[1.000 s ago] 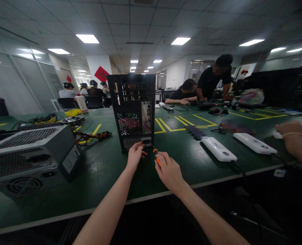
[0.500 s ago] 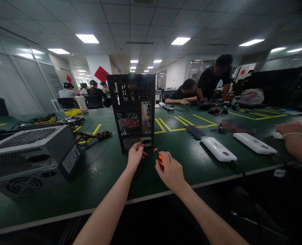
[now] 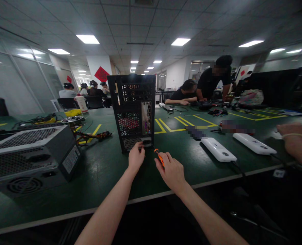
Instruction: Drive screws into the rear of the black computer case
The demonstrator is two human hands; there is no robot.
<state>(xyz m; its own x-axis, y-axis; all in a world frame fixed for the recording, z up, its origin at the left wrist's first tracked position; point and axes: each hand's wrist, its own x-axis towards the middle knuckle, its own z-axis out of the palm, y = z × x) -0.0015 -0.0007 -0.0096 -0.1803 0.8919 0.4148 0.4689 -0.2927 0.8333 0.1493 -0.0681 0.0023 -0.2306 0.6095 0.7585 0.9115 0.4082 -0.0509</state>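
A black computer tower case [image 3: 135,112] stands upright on the table with its rear panel facing me. At its lower edge is a perforated power supply panel [image 3: 131,144]. My left hand [image 3: 136,157] is up against that panel beside the power socket, its fingers curled together at the tips; whatever they pinch is too small to make out. An orange and black screwdriver [image 3: 161,159] is gripped in my right hand [image 3: 171,173]. Its tip points up and left toward the lower right corner of the case.
On the left lies a loose grey power supply [image 3: 36,153], with bundled cables [image 3: 96,135] behind it. Two white power banks [image 3: 218,149] sit to the right. Another person's hand [image 3: 295,134] is at the far right. The green table's front edge [image 3: 161,195] runs below my wrists.
The fingers of my left hand have drawn closer together at the panel. My right hand and the screwdriver have shifted only slightly. The case stays in place.
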